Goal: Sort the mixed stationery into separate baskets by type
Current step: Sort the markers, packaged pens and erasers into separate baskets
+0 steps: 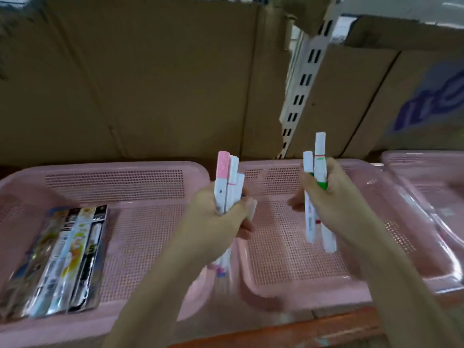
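Cardboard cartons [150, 84] stacked as a back wall, well beyond both hands; slotted white shelf upright [305, 79] between them

Three pink mesh baskets in a row on the counter [326, 330], presumably one per stationery type:
- left basket [125, 172], below and left of the left hand: holds packaged pen sets [65, 259] laid flat side by side along its left part; rest of mesh floor bare
- middle basket [276, 259], directly beneath the right hand: nothing seen lying in it
- right basket [426, 187], off to the right of the right hand: only partly in frame, glare on its rim, contents not made out

Left hand [221, 217], fingers clenched round a bunch of markers [229, 182] (pink cap uppermost, white barrels beside it), held upright above the seam between left and middle baskets; lower ends poking out below the fist, blurred

Right hand [334, 197], fingers curled round a second bunch, green-and-white markers [317, 177], also upright, hanging over the middle basket, ends clear of the mesh

Judged: bunches kept apart in separate fists so as to split lookalike markers by kind before dropping; upright grip keeps caps visible for checking. Middle basket the likely destination for one bunch. Risk: loose barrels slipping out of a full fist
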The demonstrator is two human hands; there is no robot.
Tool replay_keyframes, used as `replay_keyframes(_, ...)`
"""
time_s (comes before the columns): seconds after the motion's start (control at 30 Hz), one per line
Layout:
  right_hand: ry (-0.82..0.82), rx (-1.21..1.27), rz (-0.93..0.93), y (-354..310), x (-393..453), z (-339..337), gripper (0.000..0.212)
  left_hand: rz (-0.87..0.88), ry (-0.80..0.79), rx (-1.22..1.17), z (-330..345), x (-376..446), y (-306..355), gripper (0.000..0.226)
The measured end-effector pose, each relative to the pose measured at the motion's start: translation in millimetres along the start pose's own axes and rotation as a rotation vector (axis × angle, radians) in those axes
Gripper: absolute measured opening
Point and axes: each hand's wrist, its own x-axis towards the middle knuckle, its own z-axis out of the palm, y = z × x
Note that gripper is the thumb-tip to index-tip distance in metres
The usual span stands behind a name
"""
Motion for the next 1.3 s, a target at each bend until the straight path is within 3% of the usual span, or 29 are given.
replay_keyframes(0.13,-0.038,-0.089,-0.050,27,-1,-12,0.015,0.000,0.081,0.083,39,-1,-4,0.026)
replay_keyframes(0.27,-0.133,-0.105,-0.037,41,-3,-15,0.019,0.002,0.169,0.230,45,-6,-14,0.012)
replay_keyframes(0.5,-0.399,-0.171,0.108,44,6,16,0.015,-0.075,0.327,0.110,31,-7,-15,0.018)
replay_keyframes(0.87,-0.665,-0.503,0.342,49,29,83,0.036,-0.114,0.279,0.063,2,-4,-23,0.031)
replay_keyframes(1.07,-0.612,-0.631,0.266,46,26,67,0.019,-0.103,0.234,0.049,-8,0,-21,0.021)
replay_keyframes(1.3,-0.525,-0.690,0.238,50,33,56,0.025,-0.086,0.221,0.054,-13,0,-22,0.024)
